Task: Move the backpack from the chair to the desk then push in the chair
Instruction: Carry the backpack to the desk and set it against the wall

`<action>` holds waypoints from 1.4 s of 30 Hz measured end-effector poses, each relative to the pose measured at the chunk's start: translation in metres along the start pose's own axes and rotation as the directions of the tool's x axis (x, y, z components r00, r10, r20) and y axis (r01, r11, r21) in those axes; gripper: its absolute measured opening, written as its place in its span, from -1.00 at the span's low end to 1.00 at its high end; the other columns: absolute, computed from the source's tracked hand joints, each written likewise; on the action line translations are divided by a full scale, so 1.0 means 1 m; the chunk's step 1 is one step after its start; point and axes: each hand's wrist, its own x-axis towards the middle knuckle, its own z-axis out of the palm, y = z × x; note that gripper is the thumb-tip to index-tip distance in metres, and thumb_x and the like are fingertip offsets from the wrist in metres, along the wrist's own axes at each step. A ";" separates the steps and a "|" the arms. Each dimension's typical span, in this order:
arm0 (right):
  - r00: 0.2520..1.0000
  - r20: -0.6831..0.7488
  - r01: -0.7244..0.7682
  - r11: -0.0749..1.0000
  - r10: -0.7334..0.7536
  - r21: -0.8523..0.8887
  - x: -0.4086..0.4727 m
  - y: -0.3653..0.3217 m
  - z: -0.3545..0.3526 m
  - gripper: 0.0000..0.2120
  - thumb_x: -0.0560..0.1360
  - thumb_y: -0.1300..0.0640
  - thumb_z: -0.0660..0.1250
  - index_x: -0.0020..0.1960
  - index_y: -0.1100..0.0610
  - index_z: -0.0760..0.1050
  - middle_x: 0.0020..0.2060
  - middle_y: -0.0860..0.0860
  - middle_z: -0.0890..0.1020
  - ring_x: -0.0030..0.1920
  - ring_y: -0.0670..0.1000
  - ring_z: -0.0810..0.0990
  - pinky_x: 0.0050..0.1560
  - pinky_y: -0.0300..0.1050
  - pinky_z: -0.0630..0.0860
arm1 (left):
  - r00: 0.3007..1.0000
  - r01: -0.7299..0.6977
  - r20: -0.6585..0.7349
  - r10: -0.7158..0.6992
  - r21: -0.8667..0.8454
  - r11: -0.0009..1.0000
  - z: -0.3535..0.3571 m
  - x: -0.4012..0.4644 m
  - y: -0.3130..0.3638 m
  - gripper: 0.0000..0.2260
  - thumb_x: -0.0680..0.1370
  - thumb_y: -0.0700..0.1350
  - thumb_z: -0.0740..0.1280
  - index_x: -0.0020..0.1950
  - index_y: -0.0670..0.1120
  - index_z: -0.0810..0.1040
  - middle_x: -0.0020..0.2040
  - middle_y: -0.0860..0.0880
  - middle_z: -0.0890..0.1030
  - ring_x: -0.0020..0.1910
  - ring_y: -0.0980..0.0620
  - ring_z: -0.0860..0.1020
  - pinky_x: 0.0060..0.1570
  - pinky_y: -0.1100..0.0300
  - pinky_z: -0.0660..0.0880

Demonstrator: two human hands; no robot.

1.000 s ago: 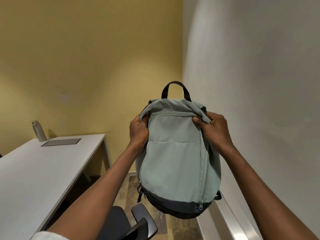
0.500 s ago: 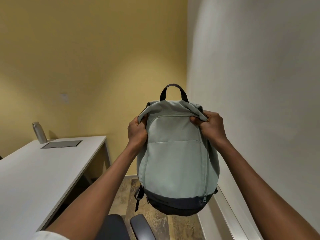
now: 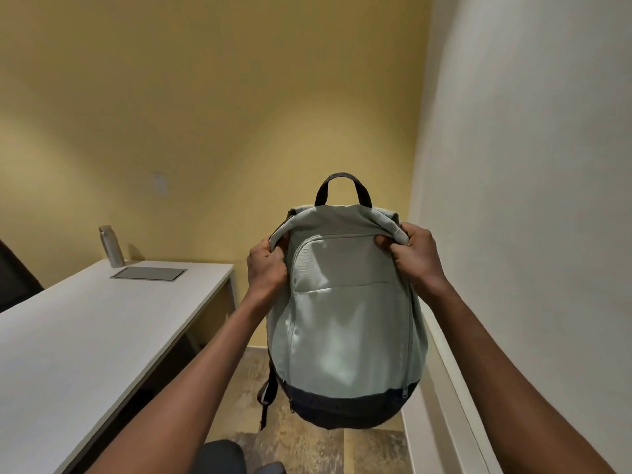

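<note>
A pale green backpack (image 3: 349,323) with a dark base and a black top handle hangs upright in the air, held out in front of me near the white wall. My left hand (image 3: 266,268) grips its upper left edge and my right hand (image 3: 415,258) grips its upper right edge. The white desk (image 3: 85,336) stretches along the left side, lower than the bag. Only a dark sliver of the chair (image 3: 224,456) shows at the bottom edge, below the bag.
A metal bottle (image 3: 111,246) stands at the desk's far end beside a grey flat panel (image 3: 148,273). A dark chair back (image 3: 13,278) pokes in at the far left. A white wall with a ledge (image 3: 455,388) runs along the right.
The backpack has risen higher with both hands still gripping it. The chair has dropped almost out of view at the bottom, and the view has shifted slightly right.
</note>
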 end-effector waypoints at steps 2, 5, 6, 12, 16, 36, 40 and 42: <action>0.999 0.031 -0.013 1.000 0.013 0.020 0.014 0.006 0.015 -0.74 0.48 0.16 0.48 0.04 0.33 0.59 -0.04 0.28 0.68 -0.05 0.23 0.63 0.04 0.23 0.55 | 1.000 0.020 -0.009 -0.020 0.019 1.000 0.000 0.018 -0.011 -0.79 0.65 -0.06 0.22 -0.10 -0.02 0.60 -0.20 -0.03 0.62 -0.26 0.02 0.50 -0.29 0.11 0.42; 0.997 0.067 -0.039 0.998 0.036 0.040 0.033 0.016 0.033 -0.75 0.48 0.17 0.48 0.04 0.34 0.59 -0.02 0.31 0.66 -0.11 0.08 0.55 -0.08 0.13 0.53 | 0.999 0.036 -0.010 -0.036 0.037 0.999 0.002 0.045 -0.026 -0.78 0.63 -0.11 0.21 -0.17 -0.02 0.56 -0.27 0.00 0.57 -0.30 0.02 0.45 -0.31 0.10 0.37; 0.996 0.073 -0.047 0.998 0.044 0.042 0.040 0.020 0.039 -0.76 0.48 0.17 0.48 0.03 0.33 0.59 -0.03 0.31 0.66 -0.12 0.07 0.54 -0.11 0.05 0.49 | 0.999 0.041 -0.009 -0.041 0.050 0.998 0.003 0.054 -0.031 -0.78 0.62 -0.13 0.20 -0.17 -0.07 0.55 -0.27 -0.01 0.55 -0.30 0.01 0.43 -0.31 0.09 0.35; 0.996 0.088 -0.023 0.999 0.019 0.047 0.081 0.032 0.080 -0.79 0.47 0.20 0.49 0.07 0.26 0.64 -0.03 0.25 0.69 -0.04 0.20 0.64 -0.05 0.11 0.56 | 0.998 0.061 -0.006 -0.060 0.044 0.997 0.005 0.107 -0.054 -0.78 0.63 -0.13 0.20 0.00 -0.18 0.62 -0.20 -0.08 0.58 -0.27 0.00 0.43 -0.26 0.09 0.36; 0.994 0.110 -0.011 0.999 0.008 0.031 0.112 0.036 0.105 -0.79 0.46 0.21 0.49 0.07 0.25 0.65 -0.04 0.23 0.70 -0.06 0.15 0.64 0.03 0.19 0.56 | 0.996 0.083 -0.049 -0.080 0.062 0.995 0.006 0.138 -0.066 -0.82 0.61 -0.15 0.20 -0.09 -0.10 0.57 -0.26 -0.01 0.55 -0.29 0.02 0.43 -0.32 0.11 0.36; 0.913 0.402 0.022 0.991 -0.073 0.130 0.300 0.126 0.203 -0.74 0.39 0.12 0.57 -0.06 0.29 0.64 -0.12 0.30 0.69 -0.20 -0.01 0.53 -0.17 -0.08 0.39 | 0.930 0.203 -0.322 -0.176 0.051 0.978 0.072 0.280 -0.134 -0.78 0.64 -0.05 0.23 0.04 -0.12 0.63 -0.04 -0.12 0.68 -0.09 -0.09 0.56 -0.11 0.02 0.47; 0.903 0.422 0.021 0.989 -0.081 0.144 0.332 0.134 0.224 -0.71 0.39 0.12 0.56 -0.05 0.32 0.62 -0.10 0.31 0.68 -0.20 0.00 0.51 -0.17 -0.07 0.38 | 0.903 0.225 -0.384 -0.191 0.044 0.973 0.082 0.307 -0.138 -0.78 0.63 -0.03 0.24 0.03 -0.11 0.63 -0.04 -0.09 0.69 -0.12 -0.04 0.56 -0.16 0.07 0.45; 0.902 0.423 0.027 0.990 -0.085 0.141 0.344 0.138 0.236 -0.70 0.40 0.13 0.55 -0.06 0.34 0.59 -0.16 0.29 0.68 -0.20 0.00 0.49 -0.19 -0.07 0.35 | 0.899 0.229 -0.391 -0.199 0.031 0.973 0.084 0.318 -0.142 -0.78 0.63 -0.04 0.24 0.04 -0.10 0.64 -0.03 -0.10 0.69 -0.13 -0.02 0.56 -0.15 0.08 0.45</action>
